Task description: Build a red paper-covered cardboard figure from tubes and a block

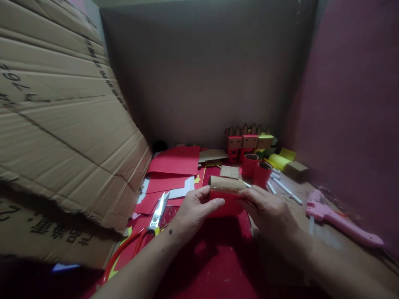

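Cardboard tube (227, 183), partly wrapped in red paper (225, 204), lies sideways between the person's two hands, its bare brown strip uppermost and the paper on the side nearer the body. The left hand (193, 209) grips it narrowly at the nine o'clock end, thumb laid across the red paper and fingers by the tube's open end. The right hand (270, 207) holds the three o'clock end, its fingers bent over the edge of the paper; the spacing of its thumb is hard to make out.

Around the tube, scissors (158, 214) with red handles lie at eight o'clock, blades pointing away from the person. Red sheets (176, 161) spread at ten o'clock. Three box-headed figures (249, 141) stand in a row at one o'clock, and two upright red tubes (262, 174) stand at two. A pink glue gun (341, 220) rests at four o'clock, near the right forearm.
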Demonstrator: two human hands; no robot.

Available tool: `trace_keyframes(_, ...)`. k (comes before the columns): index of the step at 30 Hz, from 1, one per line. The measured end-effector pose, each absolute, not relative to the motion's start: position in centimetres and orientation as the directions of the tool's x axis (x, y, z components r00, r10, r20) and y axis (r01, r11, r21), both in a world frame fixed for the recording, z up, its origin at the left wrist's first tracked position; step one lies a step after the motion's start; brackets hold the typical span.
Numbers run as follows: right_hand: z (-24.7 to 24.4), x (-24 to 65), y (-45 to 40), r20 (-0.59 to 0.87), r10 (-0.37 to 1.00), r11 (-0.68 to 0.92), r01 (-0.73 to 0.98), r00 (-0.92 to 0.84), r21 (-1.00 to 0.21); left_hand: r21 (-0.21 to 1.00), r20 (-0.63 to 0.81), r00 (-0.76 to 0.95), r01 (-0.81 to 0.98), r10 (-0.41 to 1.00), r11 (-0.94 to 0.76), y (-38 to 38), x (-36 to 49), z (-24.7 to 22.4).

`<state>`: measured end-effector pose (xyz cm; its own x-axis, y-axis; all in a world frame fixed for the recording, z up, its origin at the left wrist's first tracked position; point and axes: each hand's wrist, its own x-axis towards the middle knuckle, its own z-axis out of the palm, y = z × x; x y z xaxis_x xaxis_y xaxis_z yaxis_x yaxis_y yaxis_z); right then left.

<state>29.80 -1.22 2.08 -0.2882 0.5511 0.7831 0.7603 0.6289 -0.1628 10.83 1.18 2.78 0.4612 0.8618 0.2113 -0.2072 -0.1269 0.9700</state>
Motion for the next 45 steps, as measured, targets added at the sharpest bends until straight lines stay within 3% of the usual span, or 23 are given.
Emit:
trace_keyframes(18,1.34,30.02,-1.58,0.796,0.578,0.533,0.821,-0.177,-0.204,0.988,0.147,0.408,-0.108,0.901,-0.112,0.62,10.88,2.94)
trace_keyframes(28,1.49,30.12,-1.78,0.8,0.544,0.535,0.839,-0.254,-0.097,0.984,0.171,0.367,-0.021,0.914,-0.175,0.63,10.95,3.02)
trace_keyframes(35,1.63,30.11,-1.65,0.8,0.558,0.531,0.835,-0.22,-0.14,0.989,0.146,0.399,-0.068,0.906,-0.129,0.63,10.98,2.75)
trace_keyframes(45,1.53,30.14,-1.71,0.78,0.579,0.563,0.808,-0.237,-0.173,0.983,0.161,0.338,0.032,0.927,-0.182,0.62,10.85,2.59)
